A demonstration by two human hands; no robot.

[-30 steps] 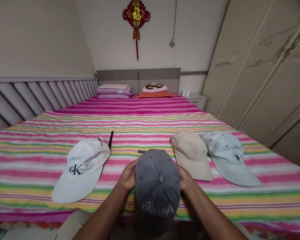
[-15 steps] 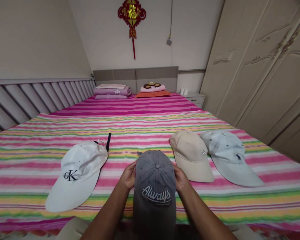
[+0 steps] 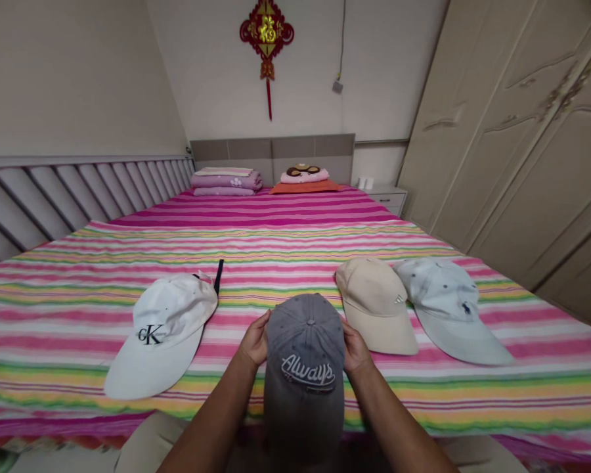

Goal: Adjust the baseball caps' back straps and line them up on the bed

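A grey baseball cap with white "Always" lettering is held between both hands, its brim toward me. My left hand is closed on the cap's left side, and my right hand grips the right side; the fingertips are partly hidden behind the cap. To the left lies a white cap with black "CK" letters and a black strap sticking up behind it. On the right a beige cap rests beside my right hand, touching a pale grey-blue cap with a small dark logo.
The caps lie on a bed with a striped sheet. Folded purple bedding and a pink-and-orange pile sit by the headboard. A slatted rail runs along the left; a wardrobe stands at right, near a nightstand.
The view has shifted slightly, so the bed and white cap appear a little farther right. Both hands keep hold of the grey cap, which stays almost in place.
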